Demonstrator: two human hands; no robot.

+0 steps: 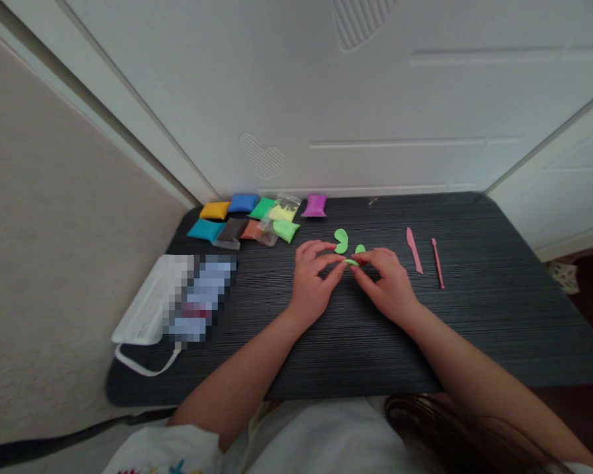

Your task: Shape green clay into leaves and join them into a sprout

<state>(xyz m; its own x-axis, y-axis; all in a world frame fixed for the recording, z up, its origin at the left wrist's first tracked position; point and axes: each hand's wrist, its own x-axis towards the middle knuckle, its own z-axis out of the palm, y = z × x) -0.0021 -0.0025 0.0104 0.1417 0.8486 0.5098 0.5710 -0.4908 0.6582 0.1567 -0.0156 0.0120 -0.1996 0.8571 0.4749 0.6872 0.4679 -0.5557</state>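
Between the fingertips of both hands is a small, thin piece of light green modelling clay. My left hand pinches its left side with thumb and forefinger, the other fingers curled beyond it. From the right, my right hand grips the same piece between thumb and fingertips. Just past the left fingertips a curved, notched green clay shape lies on the table. A smaller rounded green clay piece sits near the right fingertips, partly hidden by them.
On the dark table, a pink plastic knife and a thin pink modelling tool lie to the right. Several coloured clay packets are at the back left. A white power bank is cabled to a blurred phone. A white panelled door stands behind.
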